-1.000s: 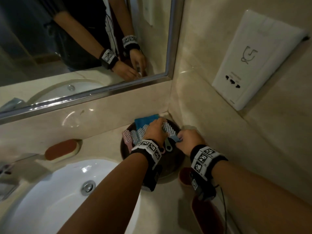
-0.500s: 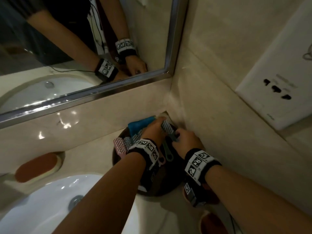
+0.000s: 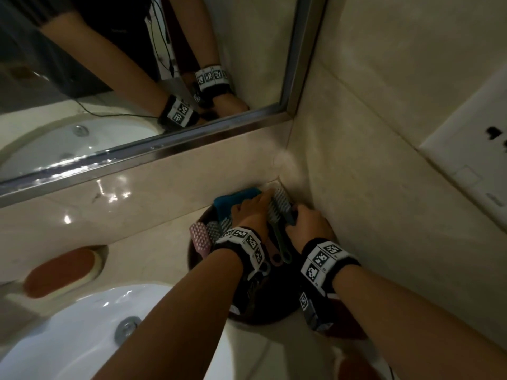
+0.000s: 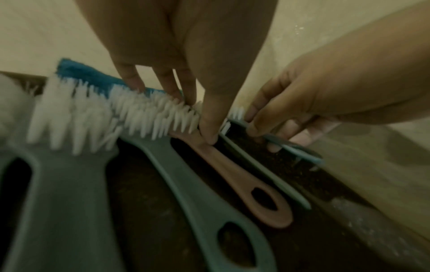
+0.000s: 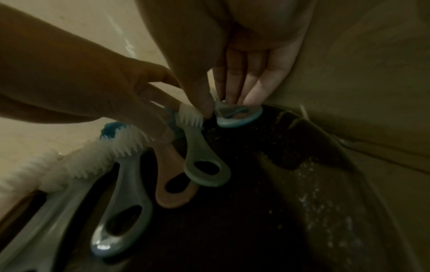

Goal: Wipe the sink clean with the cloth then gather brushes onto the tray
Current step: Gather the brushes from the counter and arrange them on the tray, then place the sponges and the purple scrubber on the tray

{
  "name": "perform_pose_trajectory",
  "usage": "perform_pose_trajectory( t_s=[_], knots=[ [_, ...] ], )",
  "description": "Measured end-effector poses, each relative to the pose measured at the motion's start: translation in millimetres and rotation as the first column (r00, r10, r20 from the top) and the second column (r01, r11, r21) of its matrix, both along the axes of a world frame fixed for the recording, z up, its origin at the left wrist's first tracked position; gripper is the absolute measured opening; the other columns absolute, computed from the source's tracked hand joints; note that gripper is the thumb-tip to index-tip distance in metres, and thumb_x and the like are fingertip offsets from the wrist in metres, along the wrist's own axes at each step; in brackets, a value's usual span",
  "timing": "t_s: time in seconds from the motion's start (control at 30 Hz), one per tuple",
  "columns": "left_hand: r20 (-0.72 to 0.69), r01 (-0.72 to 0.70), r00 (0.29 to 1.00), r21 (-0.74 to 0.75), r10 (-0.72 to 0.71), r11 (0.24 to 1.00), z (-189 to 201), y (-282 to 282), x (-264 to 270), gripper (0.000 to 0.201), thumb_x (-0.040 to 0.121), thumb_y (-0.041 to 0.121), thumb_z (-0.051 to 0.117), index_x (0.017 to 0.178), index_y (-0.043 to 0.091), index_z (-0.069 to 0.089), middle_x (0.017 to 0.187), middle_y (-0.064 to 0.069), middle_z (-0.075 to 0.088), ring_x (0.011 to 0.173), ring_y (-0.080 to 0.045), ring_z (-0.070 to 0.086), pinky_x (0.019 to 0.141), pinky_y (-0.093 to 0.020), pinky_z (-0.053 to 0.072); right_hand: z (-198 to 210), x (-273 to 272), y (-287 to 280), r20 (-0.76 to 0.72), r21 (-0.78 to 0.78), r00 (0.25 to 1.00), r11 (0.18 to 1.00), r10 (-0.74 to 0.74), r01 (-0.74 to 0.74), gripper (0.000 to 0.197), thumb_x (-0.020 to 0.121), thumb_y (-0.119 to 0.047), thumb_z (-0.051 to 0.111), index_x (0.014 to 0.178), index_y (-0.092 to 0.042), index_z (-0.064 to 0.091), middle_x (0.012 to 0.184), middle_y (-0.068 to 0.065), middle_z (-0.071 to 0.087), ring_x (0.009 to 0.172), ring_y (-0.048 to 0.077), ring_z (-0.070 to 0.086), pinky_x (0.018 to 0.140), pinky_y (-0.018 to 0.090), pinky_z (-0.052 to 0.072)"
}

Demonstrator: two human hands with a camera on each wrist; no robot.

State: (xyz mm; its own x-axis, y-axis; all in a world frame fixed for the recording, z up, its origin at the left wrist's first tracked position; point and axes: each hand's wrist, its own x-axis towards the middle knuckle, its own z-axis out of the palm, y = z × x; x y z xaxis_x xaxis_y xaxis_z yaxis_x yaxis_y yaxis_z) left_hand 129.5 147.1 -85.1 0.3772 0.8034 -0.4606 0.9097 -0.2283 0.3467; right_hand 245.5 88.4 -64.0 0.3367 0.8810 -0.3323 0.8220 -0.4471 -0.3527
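A dark round tray point(image 3: 197, 266) sits in the counter's corner with several brushes on it, bristles toward the wall. A blue cloth point(image 3: 236, 200) lies at its back edge. My left hand point(image 3: 260, 201) reaches down among the brush heads. Its thumb point(image 4: 209, 128) presses the neck of the pink brush point(image 4: 256, 193), and its fingers sit behind the white bristles, pinching it. Two grey-green brushes point(image 4: 197, 193) lie to the left. My right hand point(image 3: 295, 218) pinches the looped handle of a light blue brush point(image 5: 237, 116) at the tray's right side, close to the wall.
The white sink point(image 3: 68, 338) with its drain point(image 3: 127, 326) lies at lower left. A brown oval pad in a dish point(image 3: 60, 272) sits left of the tray. A mirror point(image 3: 109, 78) runs behind, and a white wall unit point(image 3: 466, 160) hangs at right.
The head view has dropped closer to the tray. Both hands stay at the tray's back among the brushes, the right one still holding the blue brush.
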Motion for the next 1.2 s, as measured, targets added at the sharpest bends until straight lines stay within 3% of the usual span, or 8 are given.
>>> perform_pose_trajectory(
  t_s=[0.17, 0.33, 0.53, 0.73, 0.87, 1.0, 1.2],
  knots=[
    [-0.003, 0.035, 0.999, 0.067, -0.035, 0.997, -1.1, -7.4, -3.5, 0.07, 0.084, 0.029, 0.063, 0.145, 0.029, 0.029, 0.149, 0.0, 0.032, 0.136, -0.026, 0.028, 0.113, -0.045, 0.017, -7.1, 1.6, -3.3, 0.024, -0.024, 1.0, 1.0, 0.017, -0.017, 0.03, 0.087, -0.019, 0.057, 0.117, -0.015, 0.057, 0.113, 0.013, 0.064, 0.102, 0.031, 0.061, 0.085, 0.039, 0.053],
    [-0.044, 0.051, 0.998, 0.099, -0.047, 0.994, 8.4, -10.9, -3.6, 0.057, 0.084, 0.028, 0.063, 0.135, 0.02, 0.04, 0.137, -0.005, 0.044, 0.128, -0.028, 0.037, 0.107, -0.042, 0.026, -9.0, 4.5, -6.0, -0.005, -0.051, 1.0, 0.999, 0.004, -0.004, 0.034, 0.086, -0.019, 0.061, 0.118, -0.012, 0.053, 0.119, 0.013, 0.061, 0.107, 0.032, 0.059, 0.089, 0.04, 0.051],
    [-0.066, 0.018, 0.998, 0.105, -0.011, 0.994, 10.4, -13.2, -12.7, 0.057, 0.085, 0.028, 0.06, 0.135, 0.016, 0.037, 0.136, -0.008, 0.043, 0.128, -0.029, 0.038, 0.106, -0.041, 0.029, -9.3, 6.9, -8.8, -0.126, -0.053, 0.992, 0.999, -0.007, 0.0, 0.042, 0.085, -0.018, 0.062, 0.125, -0.012, 0.052, 0.122, 0.012, 0.06, 0.11, 0.03, 0.058, 0.092, 0.037, 0.05],
    [0.075, -0.037, 0.997, 0.072, 0.032, 0.997, 15.4, -22.5, -13.8, 0.055, 0.085, 0.03, 0.058, 0.136, 0.02, 0.04, 0.141, -0.006, 0.041, 0.13, -0.029, 0.039, 0.111, -0.044, 0.032, 0.7, 5.9, -20.1, -0.253, -0.004, 0.964, 0.997, 0.077, -0.081, 0.045, 0.083, -0.023, 0.065, 0.125, -0.018, 0.05, 0.122, 0.008, 0.059, 0.11, 0.026, 0.058, 0.093, 0.042, 0.051],
    [0.105, -0.068, 0.993, 0.102, 0.057, 0.992, 29.4, -37.1, -18.7, 0.056, 0.086, 0.03, 0.059, 0.137, 0.021, 0.04, 0.143, -0.006, 0.04, 0.13, -0.03, 0.039, 0.108, -0.047, 0.035, 20.9, 2.4, -30.0, -0.249, -0.01, 0.96, 0.991, 0.131, -0.137, 0.05, 0.086, -0.02, 0.063, 0.133, -0.021, 0.045, 0.132, 0.006, 0.053, 0.118, 0.024, 0.053, 0.099, 0.037, 0.047],
    [0.084, -0.094, 0.993, 0.107, 0.085, 0.99, 46.2, -53.1, -39.7, 0.06, 0.089, 0.031, 0.057, 0.142, 0.02, 0.032, 0.149, -0.006, 0.031, 0.135, -0.03, 0.032, 0.11, -0.049, 0.031, 47.9, -6.7, -41.4, -0.185, -0.001, 0.955, 0.972, 0.23, -0.235, 0.046, 0.089, -0.016, 0.06, 0.133, -0.013, 0.045, 0.132, 0.009, 0.054, 0.117, 0.027, 0.053, 0.095, 0.032, 0.043],
    [0.06, -0.172, 0.984, 0.142, 0.165, 0.975, 65.9, -95.0, -83.5, 0.07, 0.085, 0.038, 0.061, 0.145, 0.023, 0.028, 0.15, -0.003, 0.031, 0.137, -0.028, 0.031, 0.111, -0.05, 0.03, 86.3, -34.0, -62.1, -0.209, 0.035, 0.936, 0.958, 0.284, -0.283, 0.047, 0.091, -0.015, 0.057, 0.136, -0.017, 0.043, 0.135, 0.008, 0.05, 0.12, 0.023, 0.051, 0.086, 0.023, 0.038]
  ],
)
